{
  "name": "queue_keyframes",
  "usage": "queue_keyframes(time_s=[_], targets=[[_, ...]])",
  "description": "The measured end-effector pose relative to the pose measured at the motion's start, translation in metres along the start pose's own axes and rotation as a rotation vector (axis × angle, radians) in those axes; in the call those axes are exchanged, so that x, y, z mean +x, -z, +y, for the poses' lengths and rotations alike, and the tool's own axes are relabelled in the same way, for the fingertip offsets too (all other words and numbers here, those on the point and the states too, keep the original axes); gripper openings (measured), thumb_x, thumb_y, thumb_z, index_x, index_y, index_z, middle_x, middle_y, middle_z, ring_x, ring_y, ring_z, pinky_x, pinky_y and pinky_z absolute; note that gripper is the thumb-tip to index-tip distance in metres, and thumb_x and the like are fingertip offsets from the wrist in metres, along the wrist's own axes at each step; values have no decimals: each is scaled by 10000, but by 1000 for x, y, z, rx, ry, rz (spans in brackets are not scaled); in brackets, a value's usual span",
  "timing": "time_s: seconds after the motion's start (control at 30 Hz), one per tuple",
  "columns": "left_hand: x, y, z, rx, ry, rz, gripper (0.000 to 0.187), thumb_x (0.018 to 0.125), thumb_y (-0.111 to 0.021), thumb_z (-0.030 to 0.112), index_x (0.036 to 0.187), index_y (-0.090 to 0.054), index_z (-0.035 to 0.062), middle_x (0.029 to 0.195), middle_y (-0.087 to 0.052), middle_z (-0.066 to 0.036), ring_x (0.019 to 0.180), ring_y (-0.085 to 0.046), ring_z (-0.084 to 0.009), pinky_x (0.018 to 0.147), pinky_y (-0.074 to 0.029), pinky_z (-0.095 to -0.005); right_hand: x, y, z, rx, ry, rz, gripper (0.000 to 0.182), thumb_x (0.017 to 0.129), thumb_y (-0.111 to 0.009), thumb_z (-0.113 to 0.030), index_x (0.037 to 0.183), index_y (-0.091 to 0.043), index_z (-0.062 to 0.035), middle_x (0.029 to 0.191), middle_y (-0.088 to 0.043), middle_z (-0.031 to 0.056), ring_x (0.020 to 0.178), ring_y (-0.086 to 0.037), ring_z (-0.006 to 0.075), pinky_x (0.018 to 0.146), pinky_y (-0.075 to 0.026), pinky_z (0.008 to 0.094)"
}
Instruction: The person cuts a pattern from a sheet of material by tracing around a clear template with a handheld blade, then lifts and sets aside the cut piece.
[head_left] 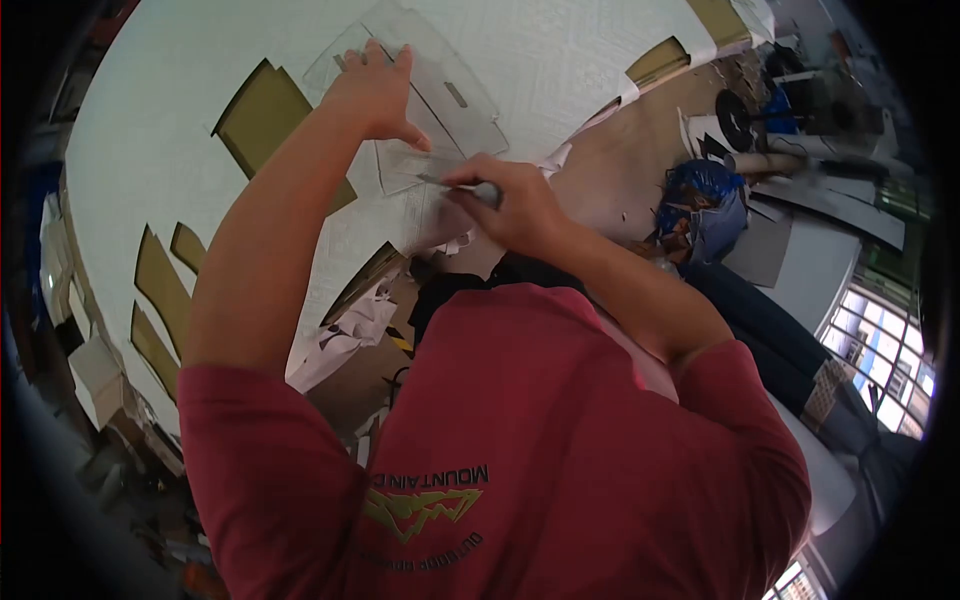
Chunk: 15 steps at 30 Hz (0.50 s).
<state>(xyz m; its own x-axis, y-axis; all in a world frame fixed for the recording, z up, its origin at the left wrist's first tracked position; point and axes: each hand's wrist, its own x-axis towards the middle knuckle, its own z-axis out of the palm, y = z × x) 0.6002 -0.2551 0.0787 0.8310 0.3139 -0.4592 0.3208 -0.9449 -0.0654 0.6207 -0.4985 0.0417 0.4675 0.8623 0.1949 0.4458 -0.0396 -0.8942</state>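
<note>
A clear flat template (440, 75) with a small slot lies on a pale patterned sheet (540, 60). My left hand (375, 95) presses on the template with its fingers spread. Closed around a thin cutting knife (432, 180), my right hand (515, 200) is just below it, and the blade points left at the template's lower edge. The lower part of the template, near the blade, is partly blurred.
Cut-out openings show brown board (265, 115) left of my left arm, with more (160, 290) at the far left. White scraps (355, 335) hang at the near edge. On the right are a blue plastic bag (705, 205) and a black round object (735, 120).
</note>
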Motion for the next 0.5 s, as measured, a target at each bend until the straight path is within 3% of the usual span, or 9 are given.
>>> queue_keyframes(time_s=[0.07,0.1,0.17,0.2,0.27,0.33,0.5], targets=[[2,-1,-1,2,-25,-5,1458,588,-923,703,1663,-168,71,1658,-197,-359,1488,-305,-586,1190,-406,-570,-14,19,-13,-102,-260,196,175,929,-764,-90,1094,-746,-35,910,-753,106,835,-712,172,759,-552,323],[2,0,-1,36,-26,-6,1462,593,-910,722,1662,-169,54,1650,-201,-374,1479,-324,-586,1185,-410,-565,-18,25,-17,-122,-273,211,175,929,-764,-90,1094,-746,-35,910,-753,106,835,-712,172,759,-552,323],[3,0,0,73,-45,-2,1467,598,-896,741,1660,-170,37,1643,-205,-388,1470,-344,-586,1181,-414,-560,-19,35,-18,-206,-435,434,186,913,-780,-108,1074,-750,-20,904,-749,101,821,-696,151,761,-549,315],[4,1,0,85,-45,-15,1477,601,-878,765,1653,-171,5,1622,-233,-410,1471,-346,-585,1186,-400,-567,-18,35,-17,-215,-441,448,186,913,-780,-108,1074,-750,-20,904,-749,101,821,-696,151,761,-549,315],[6,3,0,104,-51,-23,1490,605,-859,789,1645,-173,-27,1601,-260,-432,1471,-347,-585,1191,-385,-573,-18,36,-13,-343,-369,494,158,906,-771,-144,1034,-740,-56,853,-762,139,738,-738,241,676,-566,362],[11,2,1,206,-98,-38,1516,602,-833,823,1623,-174,-83,1560,-313,-461,1478,-340,-582,1201,-341,-614,-15,33,-12,-358,-354,507,160,899,-774,-155,1022,-739,-58,834,-760,137,721,-738,257,663,-566,371],[9,1,0,182,-112,-28,1522,607,-827,827,1608,-175,-115,1543,-328,-475,1481,-341,-576,1209,-299,-646,-9,33,-9,-376,-351,460,154,875,-777,-168,981,-736,-63,790,-751,141,687,-733,305,637,-566,402]])
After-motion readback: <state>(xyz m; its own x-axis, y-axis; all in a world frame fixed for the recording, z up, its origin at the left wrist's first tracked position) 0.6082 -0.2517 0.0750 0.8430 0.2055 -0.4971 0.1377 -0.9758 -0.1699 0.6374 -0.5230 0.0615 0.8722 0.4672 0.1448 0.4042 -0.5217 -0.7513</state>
